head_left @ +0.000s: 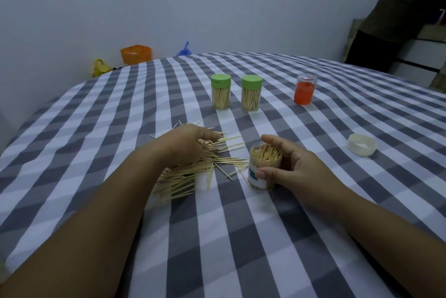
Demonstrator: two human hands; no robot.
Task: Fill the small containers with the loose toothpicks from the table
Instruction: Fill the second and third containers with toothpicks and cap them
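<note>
While an open, nearly full jar [265,167] is gripped upright by the right hand [298,166], loose toothpicks [193,167] just left are gathered under the left hand's [187,144] curled fingers, seemingly awaiting transfer into it.

Head camera looks down, close over table [241,237]

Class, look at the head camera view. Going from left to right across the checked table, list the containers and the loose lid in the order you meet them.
First green-lidded container → second green-lidded container → open container gripped by the right hand → orange container → white lid.
</note>
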